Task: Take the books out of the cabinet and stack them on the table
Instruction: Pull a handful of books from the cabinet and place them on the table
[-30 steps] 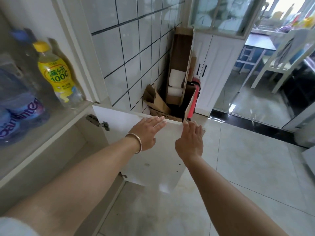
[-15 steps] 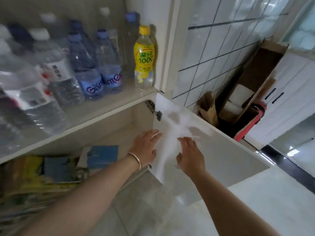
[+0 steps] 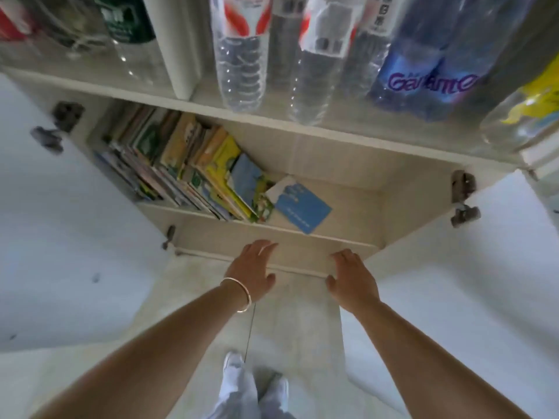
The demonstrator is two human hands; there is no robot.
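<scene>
Both hands have left the right door and now hover before the cabinet (image 3: pixel 272 234). Left hand (image 3: pixel 252 269) and right hand (image 3: pixel 352 278) are spread, empty. The books (image 3: pixel 193 164), previously at frame edge, lean on the lower shelf.

I see the books (image 3: pixel 181 164) leaning in the cabinet's (image 3: pixel 332 164) left half, one book (image 3: pixel 299 207) flat beside them. Bottles (image 3: pixel 242 55) stand on the shelf (image 3: pixel 272 116) above.

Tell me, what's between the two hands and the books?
Head view: only the cabinet's bare front ledge separates the left hand and right hand from the books.
</scene>
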